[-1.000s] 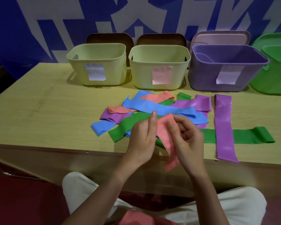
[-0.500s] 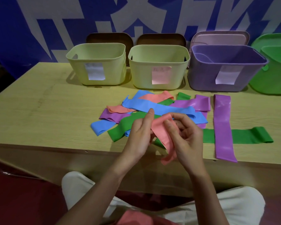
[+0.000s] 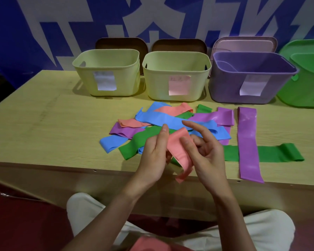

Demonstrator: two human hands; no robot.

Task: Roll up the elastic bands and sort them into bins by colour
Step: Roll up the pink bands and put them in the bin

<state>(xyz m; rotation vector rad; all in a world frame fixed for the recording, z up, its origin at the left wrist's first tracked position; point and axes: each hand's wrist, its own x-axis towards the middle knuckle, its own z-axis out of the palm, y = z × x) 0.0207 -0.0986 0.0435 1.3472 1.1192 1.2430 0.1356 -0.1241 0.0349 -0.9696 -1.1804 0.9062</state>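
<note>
I hold a pink elastic band (image 3: 178, 149) between both hands above the table's front edge. My left hand (image 3: 155, 156) pinches its upper end, and my right hand (image 3: 205, 153) grips it with the thumb while the forefinger is stretched out. The band's free tail hangs down past the table edge. Behind my hands lies a heap of bands: a blue band (image 3: 163, 120), a pink band (image 3: 174, 110), a purple band (image 3: 123, 131) and a green band (image 3: 134, 144). A long purple band (image 3: 247, 142) lies across a long green band (image 3: 279, 153) at the right.
Four bins stand in a row at the back: a yellow bin with a white label (image 3: 85, 73), a yellow bin with a pink label (image 3: 156, 82), a purple bin (image 3: 225, 87) and a green bin (image 3: 301, 95). Lids lean behind them. The wooden table (image 3: 53, 127) ends just before my knees.
The hanging tail of the pink band has become shorter as my hands worked it upward. My right forefinger has lifted off the band and now points out.
</note>
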